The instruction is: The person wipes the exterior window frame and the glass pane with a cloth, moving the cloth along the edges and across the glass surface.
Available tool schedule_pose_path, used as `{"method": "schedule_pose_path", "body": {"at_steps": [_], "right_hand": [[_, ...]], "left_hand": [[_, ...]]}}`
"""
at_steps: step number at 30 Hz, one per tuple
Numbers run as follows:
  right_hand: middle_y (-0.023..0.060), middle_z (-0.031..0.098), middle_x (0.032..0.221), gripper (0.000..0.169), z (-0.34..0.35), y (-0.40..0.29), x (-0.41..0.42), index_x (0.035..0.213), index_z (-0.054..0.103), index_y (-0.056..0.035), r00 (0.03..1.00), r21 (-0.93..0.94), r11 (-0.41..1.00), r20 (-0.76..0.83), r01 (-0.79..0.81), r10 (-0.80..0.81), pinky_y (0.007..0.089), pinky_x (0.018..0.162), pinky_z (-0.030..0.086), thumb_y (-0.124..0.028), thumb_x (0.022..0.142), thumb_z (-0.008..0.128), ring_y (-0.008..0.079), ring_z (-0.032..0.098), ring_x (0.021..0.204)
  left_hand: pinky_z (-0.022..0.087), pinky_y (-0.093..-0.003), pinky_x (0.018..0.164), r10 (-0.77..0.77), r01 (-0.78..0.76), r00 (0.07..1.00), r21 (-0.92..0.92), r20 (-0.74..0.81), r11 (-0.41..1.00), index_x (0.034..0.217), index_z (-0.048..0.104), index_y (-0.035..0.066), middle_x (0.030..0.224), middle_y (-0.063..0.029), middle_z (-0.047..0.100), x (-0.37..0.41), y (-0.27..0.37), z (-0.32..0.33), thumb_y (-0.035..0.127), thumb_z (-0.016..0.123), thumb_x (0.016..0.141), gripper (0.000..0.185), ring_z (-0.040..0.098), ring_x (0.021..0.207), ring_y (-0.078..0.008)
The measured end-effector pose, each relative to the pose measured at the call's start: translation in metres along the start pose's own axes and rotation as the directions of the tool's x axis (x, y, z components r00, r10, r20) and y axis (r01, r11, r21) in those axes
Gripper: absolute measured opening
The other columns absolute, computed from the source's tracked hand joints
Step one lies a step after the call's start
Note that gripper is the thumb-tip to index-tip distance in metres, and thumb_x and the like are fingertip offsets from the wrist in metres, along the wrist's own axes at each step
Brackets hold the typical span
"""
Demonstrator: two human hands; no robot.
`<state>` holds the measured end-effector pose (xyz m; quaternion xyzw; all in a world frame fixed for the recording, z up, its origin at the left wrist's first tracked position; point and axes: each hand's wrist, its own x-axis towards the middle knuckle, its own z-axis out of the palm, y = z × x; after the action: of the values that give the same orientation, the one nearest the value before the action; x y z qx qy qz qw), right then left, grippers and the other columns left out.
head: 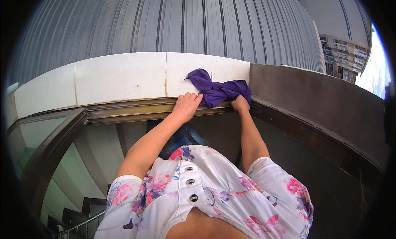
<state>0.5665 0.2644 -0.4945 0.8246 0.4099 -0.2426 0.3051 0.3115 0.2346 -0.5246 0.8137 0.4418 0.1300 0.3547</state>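
A bunched purple cloth lies across the right end of a white window ledge and hangs over the metal window track. My left hand grips the cloth's lower left edge, fingers curled at the inner rim of the ledge. At the cloth's right end, near the corner of the frame, my right hand is closed on the fabric, its fingertips partly hidden. Both forearms reach forward from the floral shirt.
Beyond the ledge lies a grey ribbed metal roof. A glass window sash stands at the left, and a dark brown wall borders the right. A stair railing and steps show at the lower left.
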Motion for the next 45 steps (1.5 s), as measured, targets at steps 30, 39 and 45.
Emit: {"method": "schedule_pose_path", "body": {"at_steps": [30, 39, 45], "right_hand": [[0.0268, 0.062, 0.097, 0.039, 0.042, 0.011, -0.006, 0.099, 0.061, 0.0059, 0.95, 0.502, 0.808, -0.108, 0.307, -0.294, 0.0372, 0.083, 0.046, -0.016, 0.067, 0.059, 0.0377, 0.06, 0.094], [0.0033, 0.063, 0.085, 0.023, 0.025, -0.02, -0.031, 0.093, 0.063, -0.0014, 0.844, 0.946, 0.284, 0.278, -0.158, -0.458, 0.0255, 0.067, 0.046, -0.003, 0.07, 0.057, 0.0129, 0.057, 0.072], [0.0077, 0.065, 0.095, 0.031, -0.097, 0.0, -0.018, 0.108, 0.058, 0.0045, 0.801, 0.98, -0.19, -0.164, 0.064, -0.575, 0.0283, 0.075, 0.05, -0.003, 0.078, 0.056, 0.0143, 0.062, 0.083]], "left_hand": [[0.043, -0.0384, 0.073, -0.006, 0.008, 1.0, 0.048, -0.03, 0.999, 0.091, 0.058, 0.008, 0.086, -0.0076, 0.053, 0.016, 0.015, 0.03, 0.013, 0.062, 0.072, 0.021, 0.052, 0.087, -0.0262], [0.047, -0.033, 0.071, -0.202, 0.231, 0.973, -0.371, 0.115, 0.899, 0.088, 0.059, 0.004, 0.083, -0.0097, 0.062, 0.052, 0.028, 0.023, 0.008, 0.06, 0.076, 0.013, 0.059, 0.079, -0.0227], [0.043, -0.0218, 0.068, -0.364, 0.193, 0.928, -0.939, 0.08, 0.286, 0.089, 0.06, 0.001, 0.078, 0.0023, 0.059, 0.103, -0.018, -0.067, 0.015, 0.06, 0.086, 0.015, 0.052, 0.074, -0.0051]]}}
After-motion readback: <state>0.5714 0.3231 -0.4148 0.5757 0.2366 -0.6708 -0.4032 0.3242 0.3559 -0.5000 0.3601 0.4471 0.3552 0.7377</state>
